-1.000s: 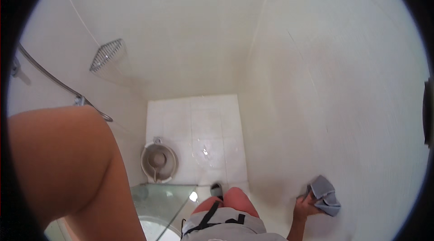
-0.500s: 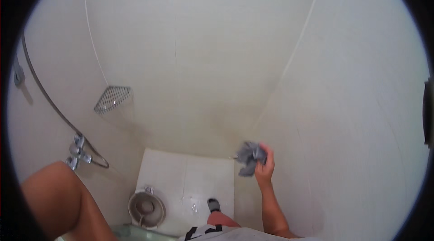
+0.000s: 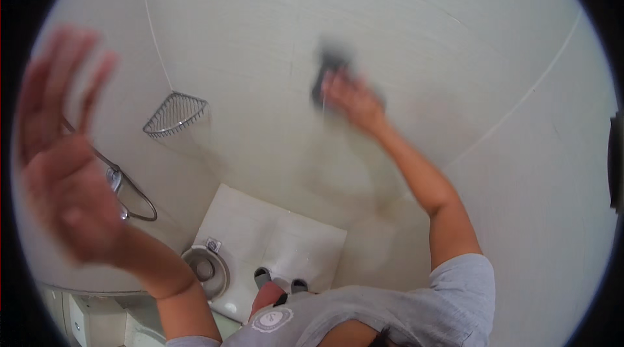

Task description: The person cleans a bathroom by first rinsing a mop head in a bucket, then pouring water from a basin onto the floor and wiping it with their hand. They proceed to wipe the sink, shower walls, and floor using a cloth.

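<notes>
My right hand (image 3: 354, 101) is pressed over a dark grey cloth (image 3: 333, 61) against the pale tiled wall (image 3: 247, 87) ahead. Motion smears the cloth's edges, and the fingers lie across it. On the left, my left hand (image 3: 68, 158) is raised close in view with its fingers spread and nothing in it. It hides part of the shower tap (image 3: 114, 180) and its hose (image 3: 140, 197).
A wire corner shelf (image 3: 177, 115) is fixed where two walls meet. Below, a round pail (image 3: 221, 275) stands on the white floor (image 3: 286, 230) beside a small drain cover (image 3: 213, 244). Grey slippers (image 3: 262, 277) are on my feet. Some glass-edged fittings show at lower left.
My right hand has gone up and slightly left with the cloth, from low near the corner onto the wall. My left hand has come into view, raised and spread. The view has turned.
</notes>
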Motion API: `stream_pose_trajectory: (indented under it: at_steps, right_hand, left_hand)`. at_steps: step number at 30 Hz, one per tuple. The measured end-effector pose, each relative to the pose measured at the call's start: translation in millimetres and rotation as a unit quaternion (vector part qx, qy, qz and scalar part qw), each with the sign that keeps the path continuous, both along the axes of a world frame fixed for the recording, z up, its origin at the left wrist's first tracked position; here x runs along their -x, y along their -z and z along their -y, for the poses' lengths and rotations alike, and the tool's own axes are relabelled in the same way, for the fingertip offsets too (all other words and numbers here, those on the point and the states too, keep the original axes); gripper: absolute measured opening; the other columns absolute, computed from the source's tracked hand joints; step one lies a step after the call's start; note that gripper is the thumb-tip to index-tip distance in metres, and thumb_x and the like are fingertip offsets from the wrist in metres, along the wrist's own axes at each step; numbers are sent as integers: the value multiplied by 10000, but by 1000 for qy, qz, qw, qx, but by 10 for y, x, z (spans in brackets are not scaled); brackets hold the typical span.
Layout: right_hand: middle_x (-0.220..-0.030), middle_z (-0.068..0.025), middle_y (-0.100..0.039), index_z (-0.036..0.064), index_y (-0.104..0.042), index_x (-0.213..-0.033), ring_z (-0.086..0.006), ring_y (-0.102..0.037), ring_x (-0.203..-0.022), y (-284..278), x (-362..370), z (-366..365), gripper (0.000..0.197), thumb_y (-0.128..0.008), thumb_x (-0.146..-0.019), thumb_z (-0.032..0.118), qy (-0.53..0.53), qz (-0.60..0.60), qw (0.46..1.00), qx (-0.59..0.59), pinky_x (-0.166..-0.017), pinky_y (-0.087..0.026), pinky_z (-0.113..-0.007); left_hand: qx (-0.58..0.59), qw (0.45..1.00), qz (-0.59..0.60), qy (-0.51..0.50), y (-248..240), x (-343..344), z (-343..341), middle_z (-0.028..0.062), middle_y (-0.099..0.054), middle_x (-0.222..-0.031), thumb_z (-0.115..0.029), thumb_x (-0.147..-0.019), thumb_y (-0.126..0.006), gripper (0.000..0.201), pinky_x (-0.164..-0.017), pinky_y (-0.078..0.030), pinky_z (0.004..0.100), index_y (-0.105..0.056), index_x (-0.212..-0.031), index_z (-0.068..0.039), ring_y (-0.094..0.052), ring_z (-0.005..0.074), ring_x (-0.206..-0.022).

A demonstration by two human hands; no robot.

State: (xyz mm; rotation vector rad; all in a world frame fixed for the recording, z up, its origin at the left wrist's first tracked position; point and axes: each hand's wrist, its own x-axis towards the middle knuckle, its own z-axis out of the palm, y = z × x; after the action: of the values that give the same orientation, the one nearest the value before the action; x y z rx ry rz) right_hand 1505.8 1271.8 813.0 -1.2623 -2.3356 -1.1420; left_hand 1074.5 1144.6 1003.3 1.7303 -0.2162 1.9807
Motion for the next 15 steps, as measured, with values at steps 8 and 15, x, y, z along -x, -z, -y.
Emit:
stream_pose_trajectory:
  at_steps: [8,15]
  right_hand:
    - [-1260,103,-462,267,-562,-1168,-68,-376,-1218,-289,201,101,386,-524,-802,149,6,307,930,202,-1131,-55,-499]
    - [-1437,-26,-325,257,-414,-1331,-267,-299,-1320,-4642,484,-537,678,-496,-692,46,114,91,873,-465,-1060,-82,-604]
  left_hand:
    - [225,957,-162,-89,876,-570,-1092,126,-576,-1171,-8,-810,-582,360,-957,-383,355,-553,-1168,-14,-520,239,-1103]
    - [118,866,-356,-330,953,-1287,-2395,256,11,-1458,-227,-617,-807,1017,-915,-269,674,-191,-1427,-217,-22,553,-1284]
